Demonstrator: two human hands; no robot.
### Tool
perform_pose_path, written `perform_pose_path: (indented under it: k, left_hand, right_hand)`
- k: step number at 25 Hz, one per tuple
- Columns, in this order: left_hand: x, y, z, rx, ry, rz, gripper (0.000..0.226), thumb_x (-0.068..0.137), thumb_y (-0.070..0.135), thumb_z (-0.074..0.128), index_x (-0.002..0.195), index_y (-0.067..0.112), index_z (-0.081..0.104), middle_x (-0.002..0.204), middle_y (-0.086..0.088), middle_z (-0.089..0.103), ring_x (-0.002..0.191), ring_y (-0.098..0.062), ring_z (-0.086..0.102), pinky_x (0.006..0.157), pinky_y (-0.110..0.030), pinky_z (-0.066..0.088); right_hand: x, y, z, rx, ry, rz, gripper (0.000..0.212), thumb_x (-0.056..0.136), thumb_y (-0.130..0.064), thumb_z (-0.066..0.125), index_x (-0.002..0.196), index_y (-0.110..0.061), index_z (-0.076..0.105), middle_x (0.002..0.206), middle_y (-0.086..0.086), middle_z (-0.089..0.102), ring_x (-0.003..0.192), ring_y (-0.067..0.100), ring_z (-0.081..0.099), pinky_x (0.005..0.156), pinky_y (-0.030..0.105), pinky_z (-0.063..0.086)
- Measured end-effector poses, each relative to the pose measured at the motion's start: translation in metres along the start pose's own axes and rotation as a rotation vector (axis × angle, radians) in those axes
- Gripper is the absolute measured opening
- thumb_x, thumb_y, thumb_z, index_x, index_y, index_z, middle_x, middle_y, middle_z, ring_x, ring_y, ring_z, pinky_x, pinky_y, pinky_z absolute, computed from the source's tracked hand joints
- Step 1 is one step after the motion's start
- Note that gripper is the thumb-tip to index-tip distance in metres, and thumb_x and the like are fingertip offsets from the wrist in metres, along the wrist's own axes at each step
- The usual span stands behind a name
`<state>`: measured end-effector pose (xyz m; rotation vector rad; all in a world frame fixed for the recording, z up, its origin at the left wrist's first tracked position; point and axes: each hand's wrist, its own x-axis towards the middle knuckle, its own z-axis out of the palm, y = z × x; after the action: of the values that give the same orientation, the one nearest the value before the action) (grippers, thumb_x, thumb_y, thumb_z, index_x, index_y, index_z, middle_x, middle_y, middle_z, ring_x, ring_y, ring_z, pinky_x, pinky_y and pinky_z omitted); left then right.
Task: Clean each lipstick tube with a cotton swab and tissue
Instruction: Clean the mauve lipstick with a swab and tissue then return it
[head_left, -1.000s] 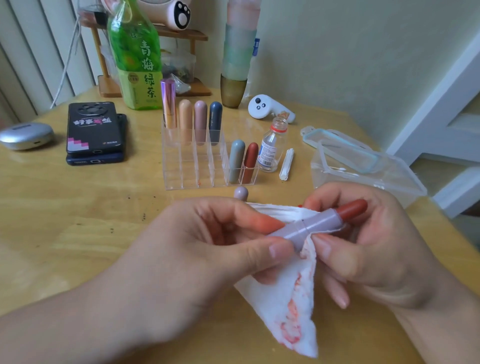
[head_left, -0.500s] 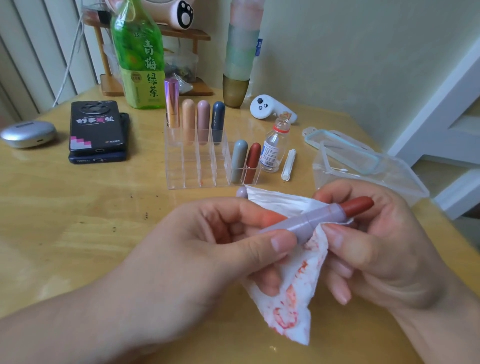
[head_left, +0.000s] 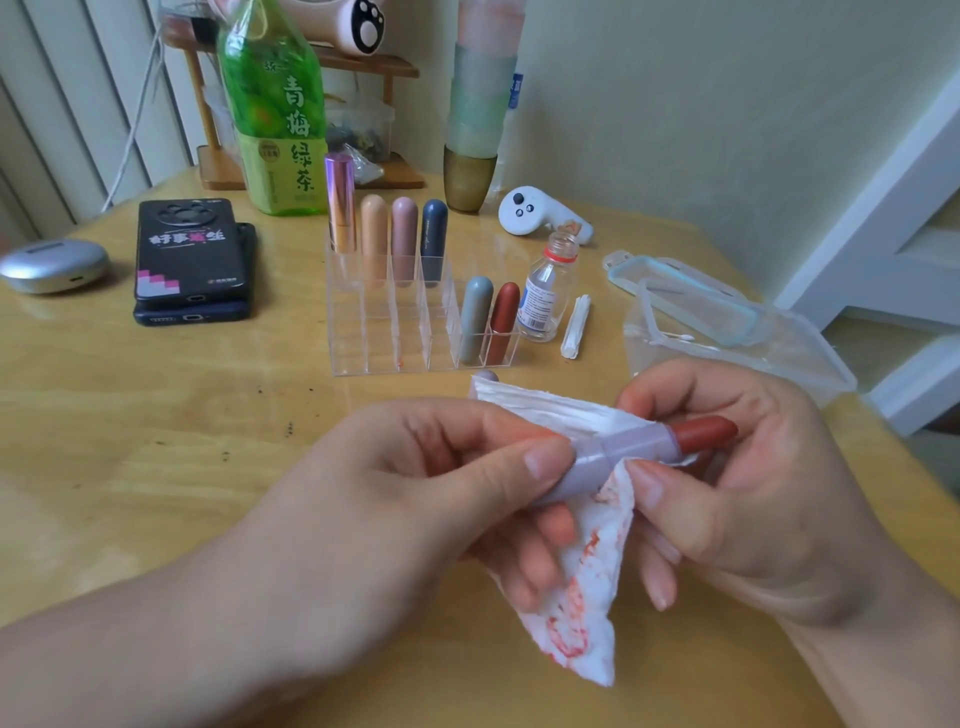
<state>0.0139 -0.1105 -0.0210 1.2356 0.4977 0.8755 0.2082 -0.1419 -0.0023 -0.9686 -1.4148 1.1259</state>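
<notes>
I'm gripping the lipstick (head_left: 623, 451) in my left hand (head_left: 415, 499) and pinching the tissue (head_left: 582, 587) around it with my right hand (head_left: 727, 478); the bare red tip risks smearing my fingers.

The left hand (head_left: 415, 493) hides the base of the lipstick (head_left: 623, 451). Just beyond its knuckles, the tissue (head_left: 582, 597) covers most of a lilac cap (head_left: 487, 375). Farther off, the print on the small bottle (head_left: 545, 296) is too tiny to read.

Surface (head_left: 130, 426) open at near left. Ahead, organizer (head_left: 363, 358) with upright lipstick tubes (head_left: 404, 234), small bottle (head_left: 543, 296) and plastic box (head_left: 753, 358) block the way; phones (head_left: 192, 260) far left, possibly 2 stacked.
</notes>
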Motion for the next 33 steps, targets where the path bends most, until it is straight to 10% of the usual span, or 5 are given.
perform_pose_path:
  k: [4, 13, 28, 33]
  left_hand:
    - [-0.009, -0.005, 0.004, 0.279, 0.211, 0.230, 0.029, 0.062, 0.017, 0.088, 0.088, 0.015, 0.075, 0.081, -0.008, 0.075, 0.076, -0.031, 0.072, 0.074, -0.041, 0.059]
    - [0.002, 0.000, -0.005, 0.059, 0.115, 0.075, 0.023, 0.073, 0.027, 0.075, 0.087, 0.008, 0.077, 0.073, -0.016, 0.068, 0.054, -0.020, 0.057, 0.053, -0.027, 0.048]
    - [-0.001, -0.004, -0.003, 0.007, 0.101, 0.056, 0.027, 0.062, 0.014, 0.083, 0.086, 0.006, 0.073, 0.077, -0.020, 0.073, 0.059, -0.024, 0.064, 0.058, -0.029, 0.054]
    - [0.002, 0.003, -0.004, -0.271, -0.122, -0.138, 0.031, 0.094, 0.020, 0.063, 0.097, -0.011, 0.068, 0.082, -0.026, 0.069, 0.062, -0.028, 0.068, 0.061, -0.031, 0.057]
  right_hand:
    - [0.000, 0.000, 0.001, -0.014, 0.038, -0.005, 0.011, 0.060, -0.014, 0.072, 0.069, -0.019, 0.069, 0.046, 0.006, 0.057, 0.023, 0.019, 0.049, 0.031, 0.026, 0.044]
    - [0.009, 0.007, -0.008, 0.368, -0.230, 0.016, 0.026, 0.076, -0.011, 0.080, 0.101, -0.010, 0.073, 0.073, 0.005, 0.065, 0.055, 0.012, 0.060, 0.050, 0.027, 0.056]
    - [0.005, 0.010, -0.002, 0.245, -0.042, -0.027, 0.021, 0.064, -0.024, 0.088, 0.080, -0.017, 0.077, 0.056, 0.002, 0.063, 0.037, 0.007, 0.051, 0.038, 0.028, 0.051]
    - [0.005, 0.007, -0.003, 0.218, -0.041, -0.012, 0.021, 0.066, -0.028, 0.086, 0.074, -0.013, 0.073, 0.046, -0.003, 0.056, 0.032, 0.011, 0.049, 0.039, 0.022, 0.047]
